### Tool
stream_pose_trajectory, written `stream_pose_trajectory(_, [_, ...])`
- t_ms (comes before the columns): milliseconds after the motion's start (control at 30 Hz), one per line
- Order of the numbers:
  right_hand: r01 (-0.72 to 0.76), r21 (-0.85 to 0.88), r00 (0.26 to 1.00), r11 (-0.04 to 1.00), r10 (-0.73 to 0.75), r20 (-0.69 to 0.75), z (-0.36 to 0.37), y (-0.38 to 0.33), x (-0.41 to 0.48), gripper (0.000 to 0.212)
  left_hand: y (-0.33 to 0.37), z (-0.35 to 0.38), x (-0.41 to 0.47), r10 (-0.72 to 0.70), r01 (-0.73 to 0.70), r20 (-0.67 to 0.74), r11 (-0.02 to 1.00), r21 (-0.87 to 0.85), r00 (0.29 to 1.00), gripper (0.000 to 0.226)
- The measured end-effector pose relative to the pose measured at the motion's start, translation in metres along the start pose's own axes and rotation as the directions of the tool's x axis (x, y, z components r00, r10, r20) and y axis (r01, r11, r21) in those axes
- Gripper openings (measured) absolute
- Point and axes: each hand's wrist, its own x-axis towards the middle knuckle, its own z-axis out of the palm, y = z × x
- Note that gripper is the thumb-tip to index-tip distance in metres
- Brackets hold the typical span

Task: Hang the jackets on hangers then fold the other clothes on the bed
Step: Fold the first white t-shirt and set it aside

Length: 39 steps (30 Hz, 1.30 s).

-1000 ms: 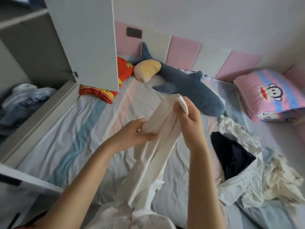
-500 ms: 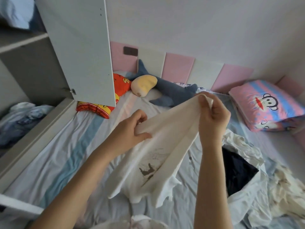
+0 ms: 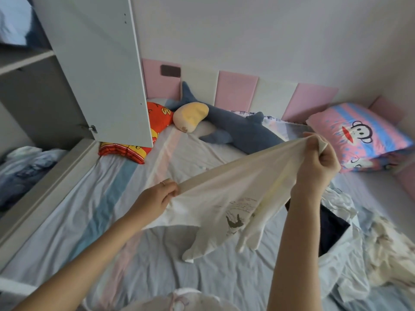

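Closest to me, below the white shirt [image 3: 224, 194], a pale piece of cloth [image 3: 179, 299] lies at the lower edge of the view, and I cannot tell what it is. My two bare forearms reach forward over the bed [image 3: 89, 221] with its striped sheet. My left hand [image 3: 157, 198] pinches the near end of the shirt's upper edge, fingers curled down over the cloth. My right hand [image 3: 318, 162] is higher and farther, closed in a fist around the other end of this edge, and a small corner of cloth sticks out above the fist. The shirt is stretched between both hands, in the air above the sheet. Its lower part hangs down and shows a small dark print [image 3: 233, 221]. I cannot tell if the lowest tip touches the sheet. Right of the shirt, behind my right forearm, a dark garment [image 3: 334, 225] lies in a heap with crumpled white clothes [image 3: 381, 250]. Beyond the shirt a blue shark toy [image 3: 242, 133] lies across the bed, with a beige plush [image 3: 189, 116] on its tail side and an orange-red cushion [image 3: 159, 117] just beside that. Far right of the shirt is a pink and blue pillow [image 3: 359, 135] with a monkey face. Far left of it an open wardrobe door [image 3: 96, 63] hangs over the cushion, and bluish clothes [image 3: 27, 164] lie inside the wardrobe.
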Motion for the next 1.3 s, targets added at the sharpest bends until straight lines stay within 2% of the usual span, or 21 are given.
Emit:
stream_pose_trajectory(133, [-0.010, 0.024, 1.000, 1.000, 0.010, 0.001, 0.002, -0.001, 0.002, 0.015, 0.009, 0.003, 0.006, -0.063, 0.068, 0.073, 0.996, -0.059, 0.995, 0.032])
stream_pose_trajectory(267, [-0.012, 0.033, 1.000, 0.999, 0.012, 0.009, 0.001, 0.002, 0.001, 0.016, 0.005, 0.010, 0.005, -0.037, 0.044, 0.202, 0.999, -0.030, 0.979, 0.033])
stream_pose_trajectory(367, [-0.010, 0.039, 1.000, 0.999, 0.010, 0.007, 0.000, 0.004, -0.002, 0.017, -0.003, 0.020, 0.002, -0.079, 0.099, 0.383, 0.995, -0.032, 0.921, 0.035])
stream_pose_trajectory(433, [-0.010, 0.033, 1.000, 0.999, 0.009, 0.026, 0.000, 0.002, -0.003, 0.018, -0.008, 0.026, -0.003, -0.116, 0.145, 0.447, 0.989, -0.029, 0.887, 0.029])
stream_pose_trajectory(500, [-0.004, 0.025, 0.999, 1.000, 0.002, 0.050, -0.003, 0.000, -0.002, 0.021, -0.013, 0.026, -0.011, -0.132, 0.159, 0.384, 0.987, -0.039, 0.914, 0.031])
stream_pose_trajectory(567, [0.022, 0.031, 0.999, 0.999, -0.023, 0.044, -0.011, -0.001, 0.002, 0.024, -0.019, 0.022, -0.012, -0.131, 0.146, 0.128, 0.982, -0.117, 0.983, 0.044])
stream_pose_trajectory(600, [0.047, 0.027, 0.999, 0.999, -0.048, 0.023, -0.015, 0.000, 0.005, 0.024, -0.022, 0.017, -0.010, -0.158, 0.155, -0.002, 0.975, -0.159, 0.987, 0.038])
stream_pose_trajectory(667, [0.066, -0.064, 0.997, 0.996, -0.068, -0.030, -0.017, 0.010, 0.010, 0.027, -0.026, 0.001, 0.001, -0.212, 0.181, -0.131, 0.959, -0.219, 0.968, 0.013])
stream_pose_trajectory(700, [0.038, -0.128, 0.998, 0.991, -0.045, -0.053, -0.016, 0.018, 0.011, 0.029, -0.028, -0.008, 0.007, -0.199, 0.173, -0.126, 0.966, -0.195, 0.972, 0.006])
stream_pose_trajectory(800, [-0.066, -0.260, 0.998, 0.963, 0.057, -0.042, -0.012, 0.047, 0.011, 0.025, -0.038, -0.022, 0.019, -0.173, 0.177, 0.075, 0.983, -0.044, 0.982, 0.024])
stream_pose_trajectory(833, [-0.066, -0.284, 0.998, 0.957, 0.059, -0.032, -0.012, 0.053, 0.012, 0.023, -0.042, -0.028, 0.025, -0.171, 0.173, 0.091, 0.985, -0.018, 0.981, 0.021])
stream_pose_trajectory(867, [-0.051, -0.297, 0.999, 0.954, 0.044, -0.031, -0.013, 0.055, 0.015, 0.023, -0.045, -0.035, 0.032, -0.155, 0.156, 0.050, 0.988, -0.017, 0.987, 0.014])
stream_pose_trajectory(933, [-0.007, -0.318, 0.999, 0.948, -0.010, -0.053, -0.016, 0.052, 0.025, 0.028, -0.049, -0.051, 0.052, -0.077, 0.078, -0.121, 0.997, -0.001, 0.990, 0.014])
stream_pose_trajectory(1000, [0.002, -0.378, 0.997, 0.926, -0.031, -0.073, -0.023, 0.047, 0.037, 0.036, -0.044, -0.064, 0.067, -0.010, 0.021, -0.215, 0.999, 0.049, 0.977, 0.014])
stream_pose_trajectory(1067, [0.013, -0.522, 1.000, 0.853, -0.018, -0.005, -0.031, 0.046, 0.047, 0.038, -0.043, -0.069, 0.074, 0.026, -0.011, -0.109, 0.992, 0.129, 0.994, 0.013])
stream_pose_trajectory(1133, [0.071, -0.693, 0.989, 0.718, 0.038, 0.140, -0.044, 0.047, 0.055, 0.020, -0.051, -0.071, 0.074, -0.017, -0.005, 0.088, 0.972, 0.237, 0.996, 0.012])
stream_pose_trajectory(1167, [0.110, -0.753, 0.979, 0.648, 0.059, 0.194, -0.050, 0.047, 0.057, 0.020, -0.053, -0.074, 0.073, -0.055, 0.013, 0.134, 0.956, 0.292, 0.989, 0.012])
stream_pose_trajectory(1233, [0.154, -0.801, 0.973, 0.579, 0.053, 0.226, -0.059, 0.048, 0.065, 0.025, -0.050, -0.082, 0.082, -0.069, 0.035, 0.092, 0.944, 0.329, 0.993, 0.012])
stream_pose_trajectory(1300, [0.145, -0.800, 0.979, 0.583, 0.030, 0.200, -0.059, 0.049, 0.077, 0.024, -0.036, -0.089, 0.096, -0.007, 0.023, -0.061, 0.962, 0.273, 0.998, 0.013])
